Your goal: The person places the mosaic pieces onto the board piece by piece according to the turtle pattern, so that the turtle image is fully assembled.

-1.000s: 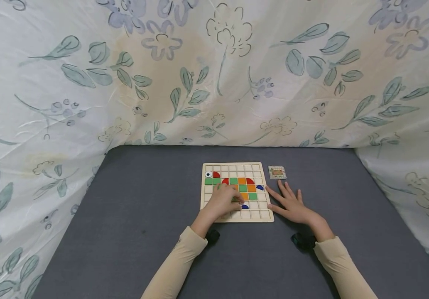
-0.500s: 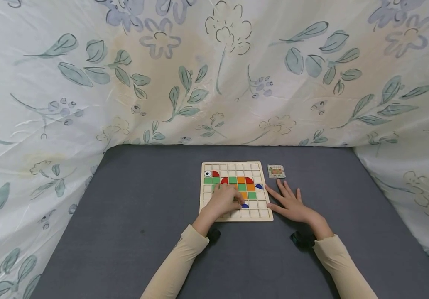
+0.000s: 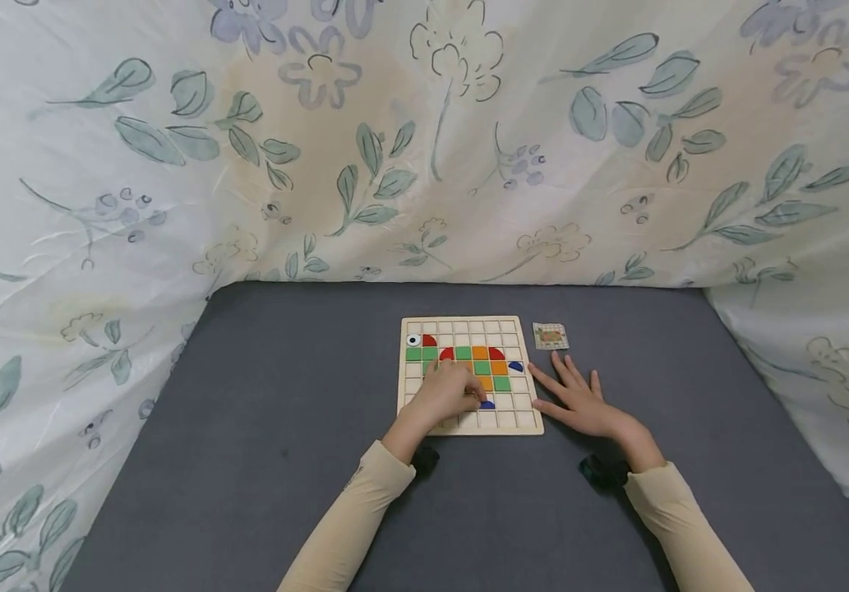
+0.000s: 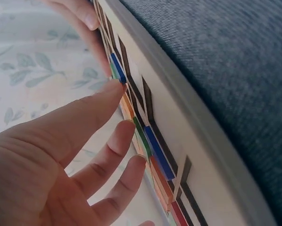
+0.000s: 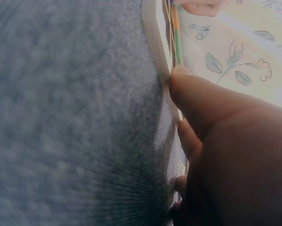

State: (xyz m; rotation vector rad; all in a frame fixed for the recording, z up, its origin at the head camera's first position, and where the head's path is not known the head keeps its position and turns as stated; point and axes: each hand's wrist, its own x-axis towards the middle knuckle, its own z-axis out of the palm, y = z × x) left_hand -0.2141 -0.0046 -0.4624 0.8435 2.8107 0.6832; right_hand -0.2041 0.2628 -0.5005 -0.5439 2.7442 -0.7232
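Observation:
A wooden grid board [image 3: 507, 423] lies on the dark cloth, with colored tiles forming a picture. My left hand [image 3: 445, 391] is over its lower middle, covering part of the tiles. The thumb and a bent finger pinch the left end of a blue half-round tile [image 3: 488, 405]; in the left wrist view the thumb tip meets this blue tile [image 4: 118, 68], the other fingers loosely spread. Another blue tile [image 4: 159, 153] sits below those fingers. My right hand [image 3: 583, 408] rests with spread fingers at the board's right edge; its thumb [image 5: 188, 89] touches the rim.
A small picture card [image 3: 550, 336] lies beyond the right fingers. Green, orange and red tiles, an eye tile [image 3: 413, 340] and a blue half-round tile [image 3: 516, 367] sit in the grid. A floral curtain [image 3: 365, 164] hangs behind the grey cloth-covered table [image 3: 306, 353].
The head view has shifted slightly. Both hands and the tiles keep their places on and beside the board.

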